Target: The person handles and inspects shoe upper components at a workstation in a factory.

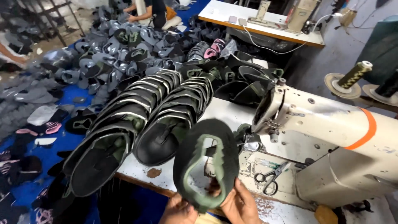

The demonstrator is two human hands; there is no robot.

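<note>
Shoe upper point(207, 161), dark with green-trimmed opening, held upright at bottom centre just in front of sewing machine point(331, 141). Left hand point(179, 210) pinches its lower left edge, right hand point(240, 205) grips lower right edge; both clamped on it, close together. Two overlapping rows of stacked uppers point(145, 120) lie on white table point(230, 110) to the left. Scissors point(271, 177) rest on machine bed. Thread cone point(354, 74) behind. Grey pieces heaped on blue floor point(49, 153).
</note>
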